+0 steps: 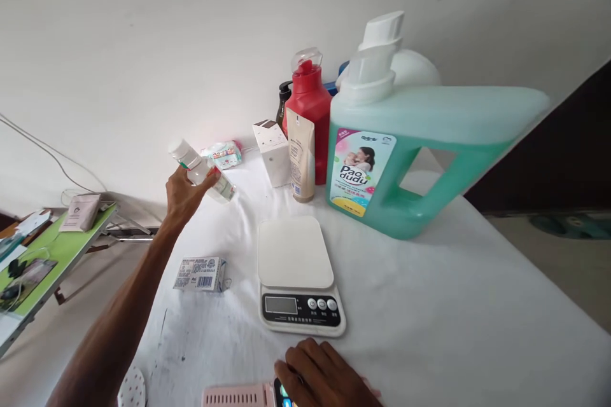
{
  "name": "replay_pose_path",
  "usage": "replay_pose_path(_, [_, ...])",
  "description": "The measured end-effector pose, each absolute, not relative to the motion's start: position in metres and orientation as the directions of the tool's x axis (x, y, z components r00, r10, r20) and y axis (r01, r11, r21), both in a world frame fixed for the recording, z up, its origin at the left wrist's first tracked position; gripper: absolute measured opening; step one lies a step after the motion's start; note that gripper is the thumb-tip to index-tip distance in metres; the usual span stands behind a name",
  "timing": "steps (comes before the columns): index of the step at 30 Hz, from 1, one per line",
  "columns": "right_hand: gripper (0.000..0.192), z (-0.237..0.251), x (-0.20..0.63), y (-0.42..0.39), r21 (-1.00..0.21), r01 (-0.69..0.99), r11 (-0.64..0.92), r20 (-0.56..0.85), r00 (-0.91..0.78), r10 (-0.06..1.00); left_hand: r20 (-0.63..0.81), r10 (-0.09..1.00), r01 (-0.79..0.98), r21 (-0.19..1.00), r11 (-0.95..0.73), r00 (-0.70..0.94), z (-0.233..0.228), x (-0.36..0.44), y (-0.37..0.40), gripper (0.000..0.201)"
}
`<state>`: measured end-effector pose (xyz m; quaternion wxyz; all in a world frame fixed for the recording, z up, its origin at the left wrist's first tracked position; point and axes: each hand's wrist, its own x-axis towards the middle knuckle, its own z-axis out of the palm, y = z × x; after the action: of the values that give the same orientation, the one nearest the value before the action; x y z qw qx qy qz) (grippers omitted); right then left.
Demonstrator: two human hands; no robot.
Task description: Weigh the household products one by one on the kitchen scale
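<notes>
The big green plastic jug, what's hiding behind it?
A rounded white shape and a blue piece show behind the big green plastic jug. Their lower parts are covered, so I can't name them.

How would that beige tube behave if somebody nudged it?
The tube would probably tip easily, standing tall on a narrow base. Its flattened top suggests soft, squeezable walls. Pushed backward, it might just lean on the red bottle.

One scale [293, 251], at least four bottles [195, 169]

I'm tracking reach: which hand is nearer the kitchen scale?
Right: the right hand is just in front of the scale; the left hand, gripping the clear bottle, is farther, to its back left.
</notes>
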<state>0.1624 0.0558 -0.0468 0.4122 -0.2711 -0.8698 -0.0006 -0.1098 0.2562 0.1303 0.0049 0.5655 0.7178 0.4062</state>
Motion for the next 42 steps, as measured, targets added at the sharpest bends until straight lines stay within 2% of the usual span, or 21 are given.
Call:
replay_pose_path(2, [0.017, -0.042, 0.165, 0.055, -0.218, 0.470, 0.855, 0.690, -0.546, 0.476, 0.443, 0.855, 0.788, 0.612, -0.069, -0.270, 0.137, -0.086, 0.224, 0.040])
replay_pose_path(5, [0.037, -0.039, 0.165, 0.052, -0.231, 0.453, 0.861, 0.686, -0.552, 0.475, 0.433, 0.886, 0.756, 0.633, -0.166, -0.167, 0.138, -0.049, 0.183, 0.034])
replay_pose_path(7, [0.039, -0.038, 0.164, 0.050, -0.257, 0.441, 0.860, 0.675, -0.555, 0.486, 0.408, 0.907, 0.710, 0.669, -0.219, -0.104, 0.133, -0.028, 0.166, 0.033])
replay_pose_path(10, [0.041, -0.037, 0.166, 0.048, -0.298, 0.426, 0.854, 0.623, -0.591, 0.512, 0.358, 0.933, 0.651, 0.715, -0.255, -0.028, 0.122, -0.005, 0.154, 0.035])
replay_pose_path(15, [0.057, -0.029, 0.175, 0.048, -0.397, 0.386, 0.833, 0.492, -0.676, 0.548, 0.357, 0.934, 0.658, 0.699, -0.280, 0.018, 0.116, 0.012, 0.152, 0.037])
replay_pose_path(21, [0.041, -0.017, 0.180, 0.050, -0.607, 0.370, 0.703, 0.287, -0.723, 0.628, 0.345, 0.936, 0.674, 0.674, -0.303, 0.076, 0.121, 0.018, 0.154, 0.035])
replay_pose_path(25, [0.033, -0.012, 0.176, 0.050, -0.673, 0.373, 0.638, 0.206, -0.735, 0.647, 0.358, 0.931, 0.697, 0.651, -0.300, 0.067, 0.121, 0.020, 0.155, 0.036])
replay_pose_path(29, [0.032, -0.008, 0.171, 0.048, -0.677, 0.400, 0.618, 0.172, -0.731, 0.661, 0.355, 0.931, 0.702, 0.641, -0.310, 0.087, 0.119, 0.017, 0.155, 0.037])
replay_pose_path(36, [0.032, -0.003, 0.172, 0.045, -0.760, 0.356, 0.544, 0.163, -0.706, 0.690, 0.349, 0.930, 0.686, 0.649, -0.328, 0.114, 0.119, 0.015, 0.151, 0.040])
replay_pose_path(42, [0.035, 0.000, 0.175, 0.046, -0.797, 0.346, 0.495, 0.151, -0.680, 0.718, 0.371, 0.922, 0.670, 0.658, -0.344, 0.109, 0.115, 0.008, 0.145, 0.049])
